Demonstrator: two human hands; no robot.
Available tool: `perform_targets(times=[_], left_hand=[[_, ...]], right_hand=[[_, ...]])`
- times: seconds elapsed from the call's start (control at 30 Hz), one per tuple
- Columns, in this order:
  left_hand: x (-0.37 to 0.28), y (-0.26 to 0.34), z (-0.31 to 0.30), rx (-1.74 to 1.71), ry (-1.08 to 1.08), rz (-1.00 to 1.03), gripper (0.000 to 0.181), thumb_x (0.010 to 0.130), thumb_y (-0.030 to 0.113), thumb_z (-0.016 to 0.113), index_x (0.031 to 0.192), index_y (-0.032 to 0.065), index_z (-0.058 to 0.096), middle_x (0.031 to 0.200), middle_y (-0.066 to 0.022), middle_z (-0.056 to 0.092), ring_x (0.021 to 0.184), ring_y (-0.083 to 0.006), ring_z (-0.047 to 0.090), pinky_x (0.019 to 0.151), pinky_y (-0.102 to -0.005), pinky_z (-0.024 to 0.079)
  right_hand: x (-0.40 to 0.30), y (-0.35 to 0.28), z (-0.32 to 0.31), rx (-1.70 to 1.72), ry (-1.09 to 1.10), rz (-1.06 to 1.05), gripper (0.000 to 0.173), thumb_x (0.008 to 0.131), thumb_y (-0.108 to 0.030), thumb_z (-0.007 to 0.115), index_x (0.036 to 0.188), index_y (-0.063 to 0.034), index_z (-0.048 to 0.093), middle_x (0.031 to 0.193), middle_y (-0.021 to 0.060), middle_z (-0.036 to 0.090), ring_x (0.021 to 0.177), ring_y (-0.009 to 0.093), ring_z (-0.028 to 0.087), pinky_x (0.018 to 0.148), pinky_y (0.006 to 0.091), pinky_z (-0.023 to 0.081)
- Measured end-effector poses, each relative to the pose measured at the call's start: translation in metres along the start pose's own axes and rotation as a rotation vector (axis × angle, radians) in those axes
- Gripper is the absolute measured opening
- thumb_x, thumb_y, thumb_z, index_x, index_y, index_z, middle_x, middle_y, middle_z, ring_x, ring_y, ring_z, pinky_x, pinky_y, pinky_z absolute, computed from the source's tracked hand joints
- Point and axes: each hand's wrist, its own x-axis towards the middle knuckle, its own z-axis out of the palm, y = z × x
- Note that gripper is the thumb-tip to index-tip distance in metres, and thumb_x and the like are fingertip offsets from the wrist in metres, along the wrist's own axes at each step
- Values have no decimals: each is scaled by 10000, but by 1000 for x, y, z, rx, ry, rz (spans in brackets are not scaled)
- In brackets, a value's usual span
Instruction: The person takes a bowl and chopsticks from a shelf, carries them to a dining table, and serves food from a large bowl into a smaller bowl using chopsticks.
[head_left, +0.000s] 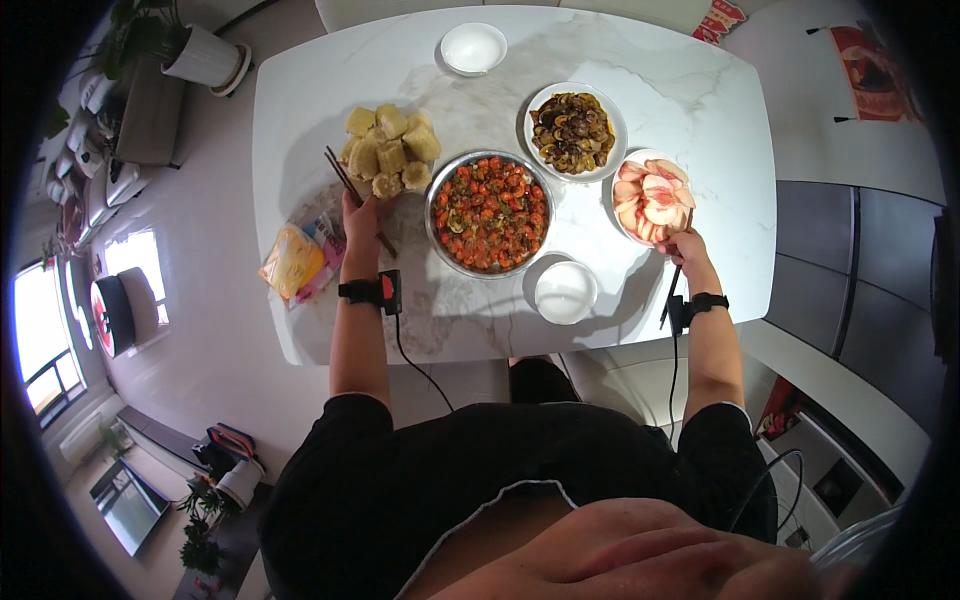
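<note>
My left hand (363, 219) holds a pair of dark chopsticks (343, 174) and touches the near edge of a heap of pale yellow, chunky food pieces (390, 154). At the right, my right hand (684, 246) grips more dark chopsticks (676, 281) by the near rim of a bowl of sliced peaches (654, 196). Between the hands stands a round metal dish of cooked cherry tomatoes (490, 214). Behind it to the right is a white plate of dark cooked food with sliced rings (572, 133). An empty white bowl (566, 292) sits near the front edge.
Another white bowl (474, 48) stands at the far side of the marble-patterned table (480, 330). Plastic packets, yellow and pink (294, 262), lie left of my left forearm. Black straps with small devices and cables are on both wrists. A potted plant (202, 60) stands beyond the far left corner.
</note>
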Motion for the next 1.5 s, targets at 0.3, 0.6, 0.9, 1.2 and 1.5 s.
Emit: perform_targets(times=[0.3, 0.6, 0.9, 1.2, 1.5], left_hand=[[9, -14, -23, 93, -34, 0, 420, 938, 108, 641, 1309, 88, 443, 1041, -44, 688, 830, -176, 731, 460, -226, 373], [-65, 22, -13, 78, 184, 89, 290, 965, 137, 580, 1224, 11, 541, 980, -93, 702, 733, -178, 716, 433, -241, 380], [-180, -4, 33, 193, -203, -114, 241, 981, 273, 499, 1068, 71, 596, 823, 9, 573, 568, -82, 443, 498, -224, 373], [-252, -20, 116, 403, -451, 88, 196, 1021, 233, 485, 1023, 53, 562, 795, -41, 548, 647, -97, 501, 558, -251, 424], [-212, -112, 174, 1266, -354, 603, 398, 884, 20, 450, 1264, -5, 563, 1125, -258, 577, 1077, -430, 553, 939, -471, 457]], right_hand=[[-18, 13, 5, -21, -182, -16, 255, 863, -82, 642, 1099, -12, 577, 903, 139, 713, 678, 213, 732, 360, 219, 274], [-28, -1, -36, -253, 40, -466, 221, 895, -36, 581, 1052, 120, 594, 888, 193, 685, 702, 260, 705, 538, 367, 622], [-141, -60, -43, -201, -81, -661, 228, 978, -121, 548, 1046, 83, 621, 884, 152, 708, 630, 227, 695, 581, 309, 567], [-239, -52, -41, -189, -286, -920, 257, 1027, -111, 425, 1088, 60, 607, 886, 120, 691, 700, 177, 662, 621, 289, 523], [-276, -16, -86, -1, -76, -1087, 534, 1088, -378, 304, 946, 4, 649, 757, 48, 616, 633, 94, 546, 516, 227, 420]])
